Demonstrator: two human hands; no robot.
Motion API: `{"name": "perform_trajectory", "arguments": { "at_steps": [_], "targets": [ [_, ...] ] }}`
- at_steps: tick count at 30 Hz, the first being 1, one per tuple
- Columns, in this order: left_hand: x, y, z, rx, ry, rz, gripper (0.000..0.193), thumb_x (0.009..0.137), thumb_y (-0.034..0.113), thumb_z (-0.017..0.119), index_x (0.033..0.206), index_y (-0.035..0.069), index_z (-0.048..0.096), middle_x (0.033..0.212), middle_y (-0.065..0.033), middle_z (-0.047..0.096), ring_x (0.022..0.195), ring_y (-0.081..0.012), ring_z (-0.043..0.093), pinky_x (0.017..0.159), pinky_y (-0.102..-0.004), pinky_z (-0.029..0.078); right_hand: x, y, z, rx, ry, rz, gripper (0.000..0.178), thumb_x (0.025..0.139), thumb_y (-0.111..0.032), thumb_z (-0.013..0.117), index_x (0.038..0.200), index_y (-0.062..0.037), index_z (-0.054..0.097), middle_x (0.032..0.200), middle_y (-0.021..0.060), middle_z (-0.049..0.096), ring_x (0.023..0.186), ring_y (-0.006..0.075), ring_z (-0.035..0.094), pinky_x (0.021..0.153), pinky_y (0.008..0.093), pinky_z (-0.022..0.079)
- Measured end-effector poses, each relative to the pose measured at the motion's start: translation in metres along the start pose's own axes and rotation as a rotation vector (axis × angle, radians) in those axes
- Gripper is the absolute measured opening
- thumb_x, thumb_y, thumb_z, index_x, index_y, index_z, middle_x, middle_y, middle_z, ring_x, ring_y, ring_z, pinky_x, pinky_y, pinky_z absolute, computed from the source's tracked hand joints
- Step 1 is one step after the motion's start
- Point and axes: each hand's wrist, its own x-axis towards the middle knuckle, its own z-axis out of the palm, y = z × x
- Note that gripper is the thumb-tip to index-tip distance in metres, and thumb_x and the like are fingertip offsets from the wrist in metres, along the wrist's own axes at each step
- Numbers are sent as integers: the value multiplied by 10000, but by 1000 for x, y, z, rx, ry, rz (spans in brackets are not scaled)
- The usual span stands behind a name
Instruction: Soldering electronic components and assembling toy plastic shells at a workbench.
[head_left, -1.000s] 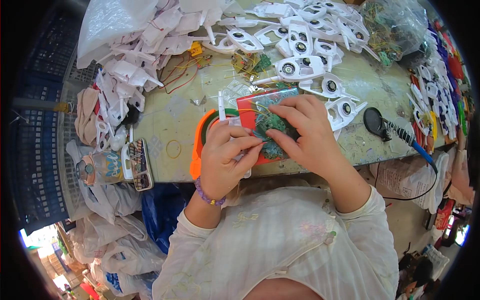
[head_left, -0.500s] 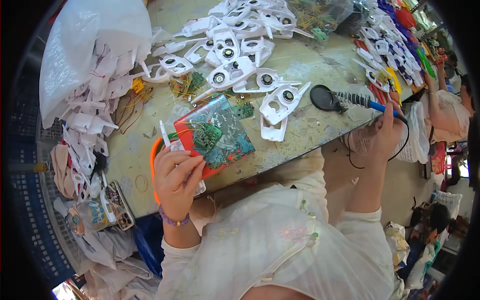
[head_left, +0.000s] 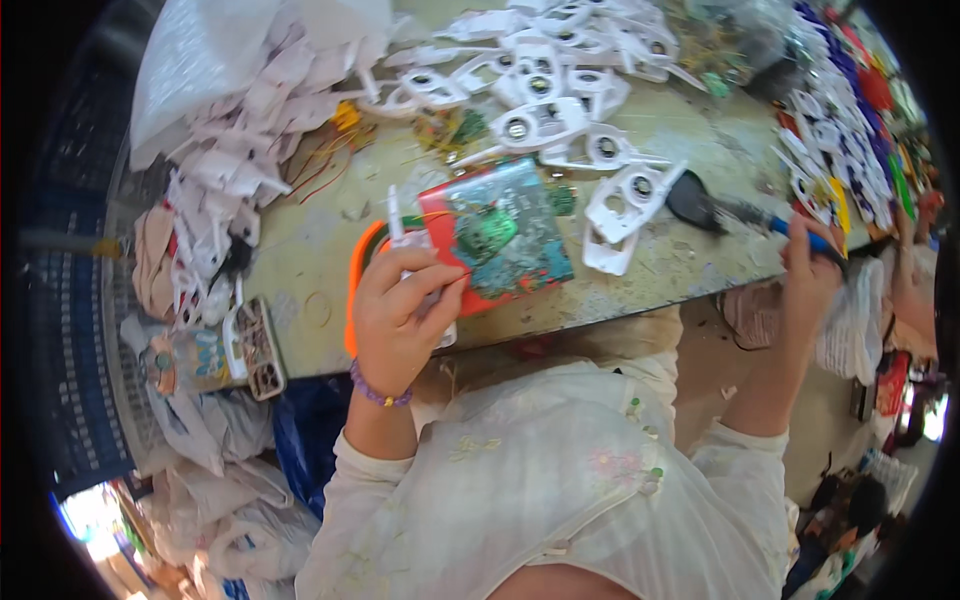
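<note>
My left hand (head_left: 403, 305) is closed, thumb and fingers pinched together over a white plastic housing (head_left: 408, 232) whose ends show on either side of the hand. An orange-rimmed object (head_left: 354, 290) lies partly beneath it. Beside the fingertips, a small green circuit board (head_left: 487, 232) with thin wires rests on a red, stained flat pad (head_left: 545, 240). At the right, my right hand (head_left: 815, 262) grips the blue handle of a soldering iron (head_left: 790, 230). Its front end is at the coiled spring of a black stand (head_left: 693, 203), blurred by motion.
White plastic housings with round dark parts (head_left: 540, 85) pile up at the back. A clear bag (head_left: 200, 80) spills white pieces at the left. A small parts tray (head_left: 262, 350) sits at the left edge. Coloured parts (head_left: 840, 150) and another person's arm (head_left: 912, 260) are at far right.
The whole view has shifted, so the table and both hands appear farther right and slightly lower. My hands keep their grips, and the circuit board stays on the red pad.
</note>
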Motion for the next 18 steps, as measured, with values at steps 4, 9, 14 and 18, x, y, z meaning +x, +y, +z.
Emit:
{"name": "perform_trajectory", "arguments": {
  "at_steps": [4,9,14,18],
  "targets": [
    [9,-2,1,-18,-1,35,160,656,-13,716,798,47,671,873,-71,615,832,-245,604,711,-336,490,0,26,-32,134,161,-45,166,907,-195,609,913,-29,620,676,-38,509,545,11,373,486,174,268],
    [10,-8,1,-9,-10,55,157,658,-14,715,795,45,666,929,-77,634,928,-269,606,791,-364,493,13,24,-17,216,200,21,158,908,-219,605,922,-63,624,669,-62,509,557,6,398,488,170,289],
    [8,-6,3,27,-37,66,166,664,-15,718,809,49,668,933,-75,632,943,-271,604,822,-373,488,25,17,-10,194,-119,141,246,911,-227,589,1034,-18,630,693,-1,567,570,49,482,530,172,369],
    [10,-2,3,25,-63,65,167,669,-11,722,817,45,667,944,-75,634,956,-278,599,853,-391,480,28,20,-21,172,-19,259,275,916,-235,573,1018,14,629,692,35,610,575,66,526,529,201,404]
  ]
}}
